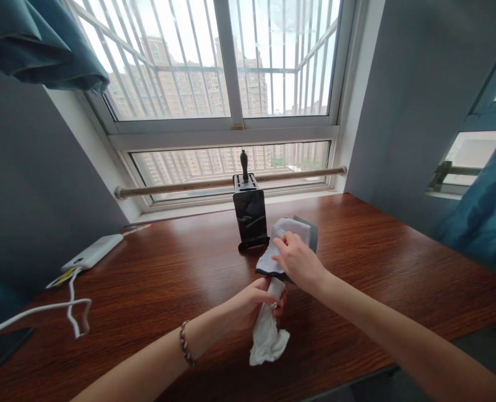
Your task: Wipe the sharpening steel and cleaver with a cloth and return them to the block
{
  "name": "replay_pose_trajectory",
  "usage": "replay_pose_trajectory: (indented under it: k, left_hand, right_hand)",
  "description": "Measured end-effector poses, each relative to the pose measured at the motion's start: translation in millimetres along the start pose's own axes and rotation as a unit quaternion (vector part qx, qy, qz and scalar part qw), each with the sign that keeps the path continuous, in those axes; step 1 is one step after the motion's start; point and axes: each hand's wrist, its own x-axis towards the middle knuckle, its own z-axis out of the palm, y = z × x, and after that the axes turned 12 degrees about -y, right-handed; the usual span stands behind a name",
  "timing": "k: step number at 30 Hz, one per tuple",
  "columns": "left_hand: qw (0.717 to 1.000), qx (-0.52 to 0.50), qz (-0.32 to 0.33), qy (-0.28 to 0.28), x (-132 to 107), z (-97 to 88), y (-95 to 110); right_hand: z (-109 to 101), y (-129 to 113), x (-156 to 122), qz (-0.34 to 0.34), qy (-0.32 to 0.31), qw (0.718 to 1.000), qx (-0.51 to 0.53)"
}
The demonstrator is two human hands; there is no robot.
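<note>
My left hand (251,304) is closed around a short white handle-like piece (277,287). A crumpled white tissue (268,340) hangs down below its fingers toward the table's front. Just above, my right hand (301,261) has its fingers bent onto a pale cloth (287,228) with a dark edge band, seemingly pinching it. The cloth lies over a flat grey piece (312,237) that shows at the upper right; the rest of that piece is hidden. Whether the handle joins the grey piece under the cloth, I cannot tell.
Behind my hands, a black stand (251,218) with an upright grip stands on the brown wooden table (181,268). At the left lie a white power bank (92,252) and a white cable (42,310). A dark flat object (3,349) lies at the left edge. Beyond is a barred window.
</note>
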Motion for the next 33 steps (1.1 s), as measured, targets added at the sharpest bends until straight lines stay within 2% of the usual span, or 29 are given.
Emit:
replay_pose_trajectory:
  k: [4,7,9,12,17,19,21,27,33]
  left_hand:
    - [1.000,-0.010,0.005,0.005,-5,-16.2,2]
    - [1.000,-0.014,-0.005,0.004,-6,-33.1,-1]
    - [1.000,-0.021,-0.014,0.007,-6,-42.5,-4]
    - [1.000,-0.012,-0.025,0.011,-5,-52.1,-9]
    - [0.999,0.011,-0.033,-0.025,-4,-61.0,-14]
    - [0.999,-0.001,-0.035,-0.035,-4,-63.2,-14]
    - [0.998,-0.009,-0.041,-0.038,-4,-64.6,-12]
    - [0.998,-0.007,-0.040,-0.045,-4,-65.5,-8]
    - [0.998,0.010,-0.046,-0.047,-5,-63.3,-9]
  right_hand:
    - [36,36,23,0.004,-0.063,0.998,-0.005]
    - [49,70,24,0.048,-0.072,0.996,-0.006]
    - [54,84,22,0.075,-0.069,0.995,-0.010]
    - [59,81,13,0.055,-0.068,0.996,-0.008]
    - [67,41,-5,-0.063,-0.074,0.995,0.005]
    - [67,32,-10,-0.101,-0.060,0.993,0.027]
    - [65,29,-12,-0.110,-0.033,0.991,0.063]
    - [61,48,-6,-0.119,0.000,0.985,0.124]
    - [64,92,7,0.000,0.042,0.989,0.143]
